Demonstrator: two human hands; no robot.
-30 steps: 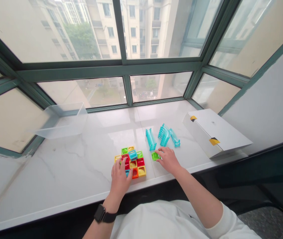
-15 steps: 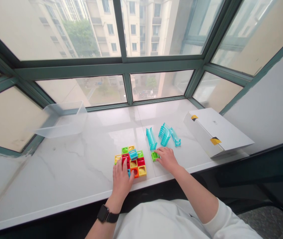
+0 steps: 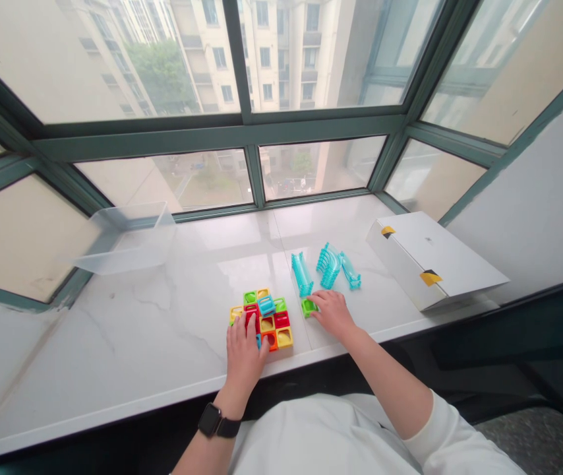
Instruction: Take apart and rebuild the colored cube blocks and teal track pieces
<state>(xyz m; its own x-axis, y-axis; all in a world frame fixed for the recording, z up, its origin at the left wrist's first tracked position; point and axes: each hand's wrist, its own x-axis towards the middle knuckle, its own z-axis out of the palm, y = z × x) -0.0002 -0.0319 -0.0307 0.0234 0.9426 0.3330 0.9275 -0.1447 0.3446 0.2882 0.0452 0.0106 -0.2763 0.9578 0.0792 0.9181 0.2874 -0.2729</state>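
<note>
A group of marble-run blocks in red, yellow, green, orange and blue stands packed together on the white sill, among them a yellow block (image 3: 285, 337) and a red block (image 3: 282, 320). One blue block (image 3: 266, 305) sits tilted on top. My left hand (image 3: 244, 346) lies over the group's near left side, fingers spread, thumb by an orange block (image 3: 270, 340), hiding some blocks beneath. To the right, my right hand (image 3: 333, 313) grips a separate green block (image 3: 308, 307) at its right edge, with the block on the sill.
Translucent turquoise track pieces lie behind my right hand: a straight one (image 3: 302, 274), curved ones (image 3: 329, 266) and a short one (image 3: 350, 270). A clear plastic bin (image 3: 133, 257) stands at the back left, a white box (image 3: 440, 260) at the right. Windows (image 3: 242, 135) border the sill (image 3: 128, 330).
The view has shifted slightly. Both hands stay where they were, the left on the block group and the right at the green block.
</note>
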